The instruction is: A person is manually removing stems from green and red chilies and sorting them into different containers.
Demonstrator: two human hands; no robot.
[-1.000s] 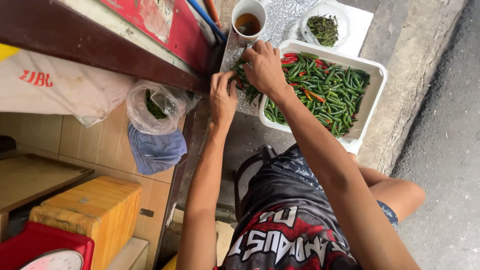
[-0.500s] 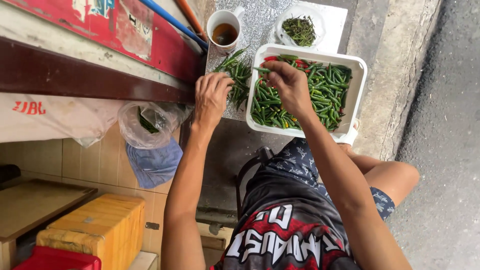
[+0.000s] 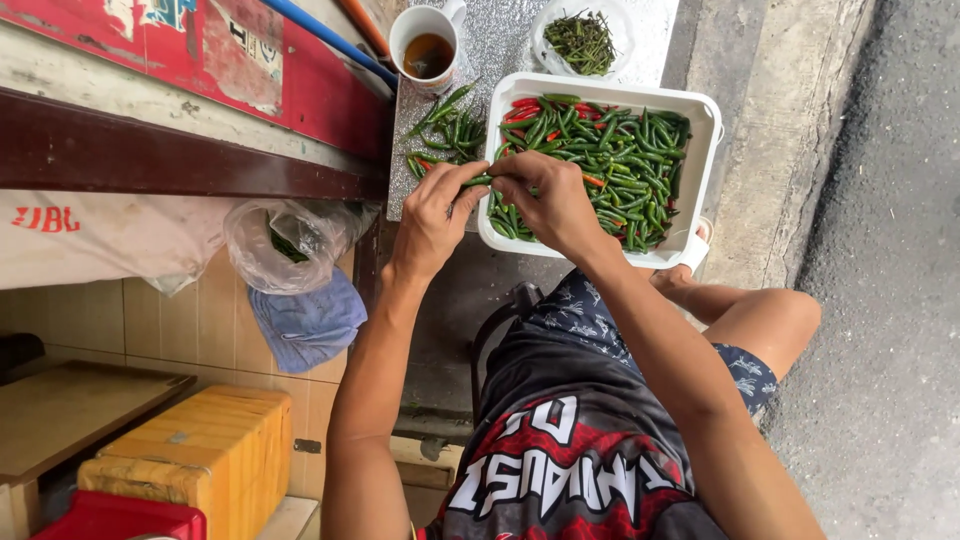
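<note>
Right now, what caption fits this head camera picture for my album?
Left hand and right hand pinch one slim green chili over a white rectangular plastic tub of chilies.

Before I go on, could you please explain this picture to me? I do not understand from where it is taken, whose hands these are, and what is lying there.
The camera sits on a person's head and looks down, so you see that person's own arms and lap. There is no machine here, only two bare hands. The left hand and the right hand meet above the near edge of a white tray full of green and red chili peppers. Together they hold one green chili pepper between the fingertips. Left of the tray, a small pile of loose peppers lies on a silvery mat. Behind it stands a white cup of brown liquid, and beside that a clear bowl of stems.
</note>
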